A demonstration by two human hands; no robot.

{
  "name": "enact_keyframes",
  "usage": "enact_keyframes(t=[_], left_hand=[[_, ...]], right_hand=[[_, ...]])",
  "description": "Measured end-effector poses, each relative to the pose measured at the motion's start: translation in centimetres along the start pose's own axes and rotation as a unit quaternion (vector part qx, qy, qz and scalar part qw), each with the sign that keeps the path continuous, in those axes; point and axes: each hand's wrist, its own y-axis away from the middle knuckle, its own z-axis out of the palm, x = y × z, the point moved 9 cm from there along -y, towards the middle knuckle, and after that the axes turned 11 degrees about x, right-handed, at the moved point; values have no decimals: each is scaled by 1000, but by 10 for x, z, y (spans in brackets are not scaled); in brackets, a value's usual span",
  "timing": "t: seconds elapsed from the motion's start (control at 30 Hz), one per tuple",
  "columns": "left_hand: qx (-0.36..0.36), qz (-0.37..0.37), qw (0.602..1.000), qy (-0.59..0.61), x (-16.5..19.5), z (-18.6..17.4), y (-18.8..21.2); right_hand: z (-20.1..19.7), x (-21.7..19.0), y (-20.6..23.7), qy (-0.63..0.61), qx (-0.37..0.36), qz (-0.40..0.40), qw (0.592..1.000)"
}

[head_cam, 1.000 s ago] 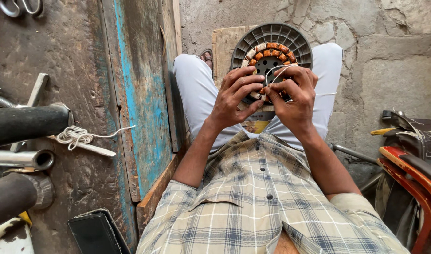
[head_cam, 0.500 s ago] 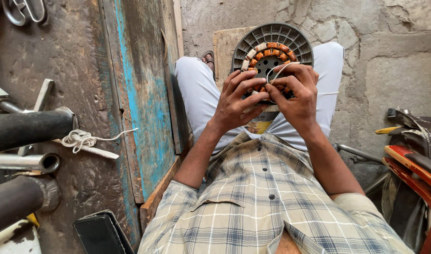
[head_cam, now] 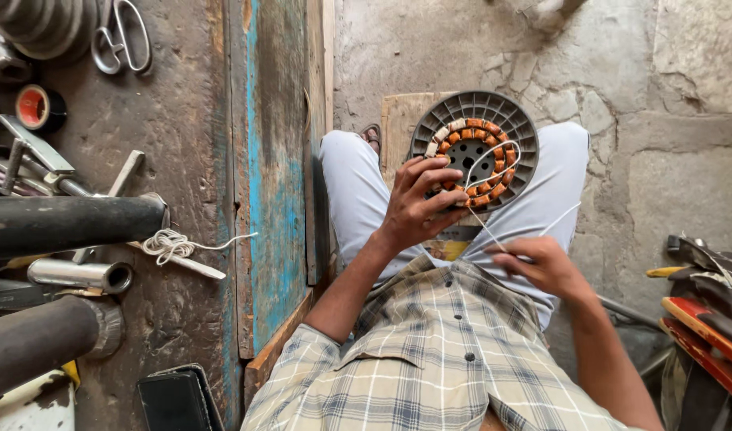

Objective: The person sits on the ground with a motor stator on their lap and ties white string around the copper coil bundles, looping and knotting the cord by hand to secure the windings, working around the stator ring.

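Note:
A round grey fan-motor stator [head_cam: 479,144] with a ring of orange copper coils stands on edge on my lap. My left hand [head_cam: 418,203] grips its lower left side, fingers spread over the coils. My right hand [head_cam: 542,263] is pulled back toward my body, pinching a thin white string [head_cam: 494,164] that loops up over the coils. I sit in light trousers and a plaid shirt.
A worn workbench [head_cam: 182,120] with a blue-painted edge lies to the left, carrying scissors [head_cam: 122,40], a red tape roll [head_cam: 39,108], dark metal pipes [head_cam: 71,223], a bundle of white cord [head_cam: 170,243] and a black phone [head_cam: 178,399]. Red and black metal parts [head_cam: 705,319] sit at right on the stone floor.
My right hand has left the stator and drawn back toward my body, pulling the white string taut. My left hand still holds the stator. The view has tilted, showing more of the bench.

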Motion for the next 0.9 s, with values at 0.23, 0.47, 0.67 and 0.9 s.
enact_keyframes(t=[0.23,0.47,0.67,0.9], left_hand=[[-1,6,1000,-8,1,3,6],[-2,13,1000,-2,1,-1,-2],[1,-1,1000,8,3,-3,-6],[-20,-1,1000,22,0,-2,-7]], right_hand=[[-214,58,75,-134,523,32,841],[-159,-6,7,333,391,-20,858],[-17,-18,-45,88,131,17,987],[6,-137,-16,68,129,-178,973]])
